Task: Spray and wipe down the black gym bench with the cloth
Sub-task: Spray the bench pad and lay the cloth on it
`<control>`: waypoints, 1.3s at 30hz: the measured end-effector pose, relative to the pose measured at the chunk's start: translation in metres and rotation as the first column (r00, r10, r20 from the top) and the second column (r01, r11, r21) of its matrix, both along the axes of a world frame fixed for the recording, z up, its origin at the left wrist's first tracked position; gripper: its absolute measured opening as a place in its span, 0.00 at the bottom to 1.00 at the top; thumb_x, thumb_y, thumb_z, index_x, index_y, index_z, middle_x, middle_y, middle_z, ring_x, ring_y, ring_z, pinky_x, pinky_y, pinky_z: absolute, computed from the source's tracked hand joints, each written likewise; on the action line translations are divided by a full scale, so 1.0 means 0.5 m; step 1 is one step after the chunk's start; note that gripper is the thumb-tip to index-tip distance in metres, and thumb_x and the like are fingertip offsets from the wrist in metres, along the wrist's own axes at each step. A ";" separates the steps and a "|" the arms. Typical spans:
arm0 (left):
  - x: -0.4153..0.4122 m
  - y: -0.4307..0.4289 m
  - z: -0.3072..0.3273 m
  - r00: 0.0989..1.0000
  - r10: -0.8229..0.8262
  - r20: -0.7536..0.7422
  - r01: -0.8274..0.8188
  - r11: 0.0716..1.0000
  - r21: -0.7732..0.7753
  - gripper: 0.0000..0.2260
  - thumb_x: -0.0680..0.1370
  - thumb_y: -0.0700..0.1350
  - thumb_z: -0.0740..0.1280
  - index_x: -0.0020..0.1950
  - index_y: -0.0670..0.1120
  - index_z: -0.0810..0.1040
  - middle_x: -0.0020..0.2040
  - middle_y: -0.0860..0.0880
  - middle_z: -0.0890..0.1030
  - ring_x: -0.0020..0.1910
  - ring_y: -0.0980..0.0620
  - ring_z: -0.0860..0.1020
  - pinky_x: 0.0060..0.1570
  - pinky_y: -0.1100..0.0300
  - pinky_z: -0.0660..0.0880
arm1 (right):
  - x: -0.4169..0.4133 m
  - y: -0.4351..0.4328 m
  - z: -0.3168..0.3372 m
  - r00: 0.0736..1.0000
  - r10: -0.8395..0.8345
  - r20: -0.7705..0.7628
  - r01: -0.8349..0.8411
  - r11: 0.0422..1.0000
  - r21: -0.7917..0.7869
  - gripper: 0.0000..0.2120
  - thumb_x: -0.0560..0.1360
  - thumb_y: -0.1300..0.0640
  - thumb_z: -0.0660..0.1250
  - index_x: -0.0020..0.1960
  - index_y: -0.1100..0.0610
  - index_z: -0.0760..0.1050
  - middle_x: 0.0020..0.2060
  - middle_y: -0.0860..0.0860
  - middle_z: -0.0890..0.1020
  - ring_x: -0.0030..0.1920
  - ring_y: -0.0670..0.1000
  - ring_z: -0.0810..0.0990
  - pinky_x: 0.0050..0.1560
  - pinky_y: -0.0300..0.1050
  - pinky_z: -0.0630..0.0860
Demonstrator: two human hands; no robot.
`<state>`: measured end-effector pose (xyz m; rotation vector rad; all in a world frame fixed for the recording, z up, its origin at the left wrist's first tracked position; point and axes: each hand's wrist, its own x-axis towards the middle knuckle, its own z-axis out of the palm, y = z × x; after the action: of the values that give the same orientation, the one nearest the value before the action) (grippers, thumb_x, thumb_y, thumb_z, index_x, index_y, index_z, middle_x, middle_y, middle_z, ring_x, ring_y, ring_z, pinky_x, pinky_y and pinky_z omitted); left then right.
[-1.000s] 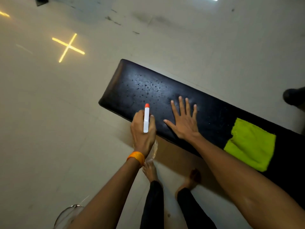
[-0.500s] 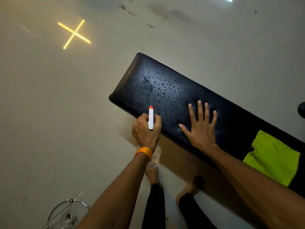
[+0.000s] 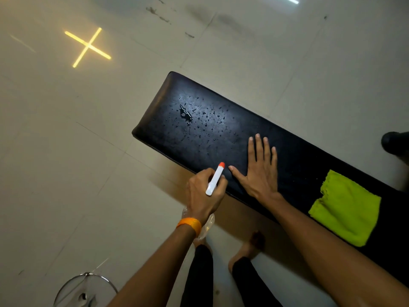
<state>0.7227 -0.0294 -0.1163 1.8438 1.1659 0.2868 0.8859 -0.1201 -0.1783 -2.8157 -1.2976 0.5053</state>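
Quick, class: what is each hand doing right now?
Left hand: closed around the spray bottle.
Right hand: open, flat on the black bench, holding nothing.

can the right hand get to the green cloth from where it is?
Probably yes: the right hand lies flat and empty on the bench, and the green cloth sits uncovered beside it with bare pad between.

Left hand (image 3: pixel 204 191) gripping spray bottle (image 3: pixel 215 178), nozzle over droplet-speckled black worktop (image 3: pixel 199 138); right hand (image 3: pixel 257 173) pressed flat beside it; green cloth (image 3: pixel 345 207) lying farther right.
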 end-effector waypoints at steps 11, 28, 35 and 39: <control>0.031 -0.046 -0.011 0.992 0.002 -0.129 -0.006 1.000 -0.027 0.15 0.74 0.55 0.66 0.31 0.51 0.67 0.27 0.53 0.70 0.27 0.52 0.69 0.29 0.59 0.62 | 0.047 -0.134 0.019 1.000 -0.011 0.009 0.012 0.996 -0.091 0.53 0.74 0.22 0.43 0.82 0.60 0.37 0.83 0.55 0.40 0.83 0.55 0.38 0.82 0.60 0.47; 0.114 -0.210 -0.018 0.970 -0.218 -0.107 0.213 0.975 -0.058 0.14 0.74 0.54 0.67 0.33 0.53 0.66 0.29 0.53 0.71 0.28 0.55 0.70 0.29 0.59 0.63 | 0.075 -0.274 0.045 0.985 -0.161 -0.064 0.154 0.983 -0.101 0.55 0.72 0.22 0.44 0.82 0.60 0.38 0.83 0.56 0.41 0.82 0.56 0.39 0.82 0.54 0.43; 0.124 -0.224 -0.013 0.968 -0.221 -0.115 0.220 0.975 -0.023 0.14 0.75 0.54 0.66 0.34 0.50 0.68 0.29 0.53 0.71 0.28 0.52 0.70 0.30 0.55 0.67 | 0.085 -0.283 0.069 0.969 -0.181 -0.170 0.189 0.981 0.033 0.46 0.79 0.36 0.62 0.83 0.60 0.46 0.83 0.56 0.47 0.83 0.54 0.44 0.80 0.48 0.43; 0.131 -0.231 0.013 0.979 -0.206 0.005 0.206 0.978 0.016 0.13 0.77 0.54 0.64 0.39 0.46 0.74 0.32 0.50 0.75 0.32 0.49 0.74 0.35 0.44 0.75 | 0.105 -0.329 0.096 0.988 -0.142 -0.066 0.155 0.953 0.262 0.30 0.78 0.51 0.69 0.75 0.62 0.68 0.76 0.60 0.69 0.77 0.60 0.66 0.77 0.57 0.65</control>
<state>0.7883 -0.1450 -0.1099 1.9574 0.9608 0.1839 0.9385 -0.2848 -0.1304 -2.6340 -1.0455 0.3581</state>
